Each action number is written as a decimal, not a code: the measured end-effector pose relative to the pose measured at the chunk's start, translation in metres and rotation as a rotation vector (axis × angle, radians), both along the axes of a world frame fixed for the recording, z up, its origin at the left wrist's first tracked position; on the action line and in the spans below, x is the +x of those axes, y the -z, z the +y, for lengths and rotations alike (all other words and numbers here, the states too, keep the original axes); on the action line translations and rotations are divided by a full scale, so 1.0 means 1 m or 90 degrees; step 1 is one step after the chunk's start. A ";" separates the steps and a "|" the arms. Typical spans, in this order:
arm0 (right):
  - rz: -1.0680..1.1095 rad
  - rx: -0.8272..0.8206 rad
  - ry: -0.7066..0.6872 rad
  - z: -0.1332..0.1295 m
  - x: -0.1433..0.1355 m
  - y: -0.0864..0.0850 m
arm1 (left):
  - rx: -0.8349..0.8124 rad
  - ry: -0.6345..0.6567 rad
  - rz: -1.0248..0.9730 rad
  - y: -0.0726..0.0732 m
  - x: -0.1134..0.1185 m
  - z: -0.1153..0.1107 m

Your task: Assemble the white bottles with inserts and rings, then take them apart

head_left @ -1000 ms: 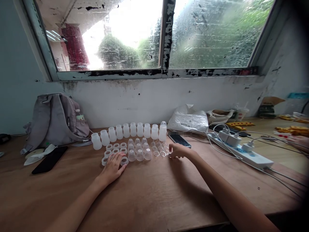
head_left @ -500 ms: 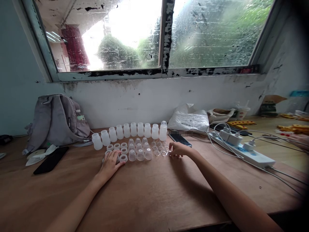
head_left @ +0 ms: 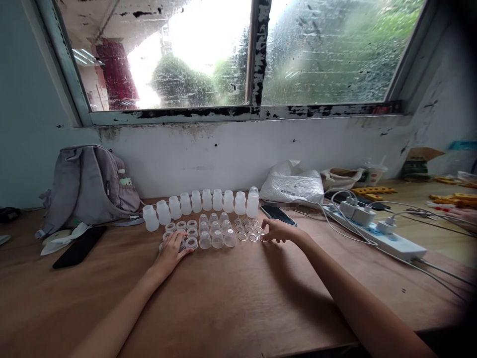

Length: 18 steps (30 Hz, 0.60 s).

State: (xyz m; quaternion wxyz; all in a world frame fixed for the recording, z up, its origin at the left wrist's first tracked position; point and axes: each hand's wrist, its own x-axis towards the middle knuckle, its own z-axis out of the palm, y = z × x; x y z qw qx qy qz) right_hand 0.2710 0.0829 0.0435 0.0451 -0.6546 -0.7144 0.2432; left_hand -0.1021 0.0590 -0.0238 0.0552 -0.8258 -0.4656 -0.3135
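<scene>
My left hand (head_left: 172, 248) lies over the left side of a group of white collar rings (head_left: 191, 243), fingers spread and partly covering them. My right hand (head_left: 278, 230) is bent down at the right edge of several thin clear rings (head_left: 252, 237), its fingertips on the nearest right ring (head_left: 263, 238). Between the hands stand rows of clear dome caps (head_left: 217, 239). Behind them runs a row of frosted bottle bodies (head_left: 196, 201), open at the top. At its right end stands a bottle with a domed top (head_left: 252, 201).
A phone (head_left: 278, 215) lies behind my right hand, a black phone (head_left: 79, 247) at the left. A grey backpack (head_left: 87, 184) leans at the wall. On the right are a power strip (head_left: 387, 237) with cables, a silver bag (head_left: 292, 184), and another person's hand (head_left: 462, 219).
The view has shifted very slightly. My right fingertips stay at the nearest right thin ring, which sits a touch farther right. My left hand rests in the same place.
</scene>
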 end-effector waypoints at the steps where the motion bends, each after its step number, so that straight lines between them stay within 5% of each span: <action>1: 0.001 0.007 0.002 0.000 0.001 0.000 | 0.000 -0.001 0.002 0.000 0.000 0.000; 7: 0.035 0.055 0.025 0.001 0.003 0.001 | 0.003 -0.014 0.023 -0.005 0.002 -0.004; 14: 0.106 0.369 0.149 0.024 -0.006 0.005 | 0.026 -0.004 0.031 -0.010 0.013 -0.016; 18: 0.162 0.384 0.237 0.047 -0.009 0.005 | 0.022 0.026 0.018 -0.014 0.020 -0.024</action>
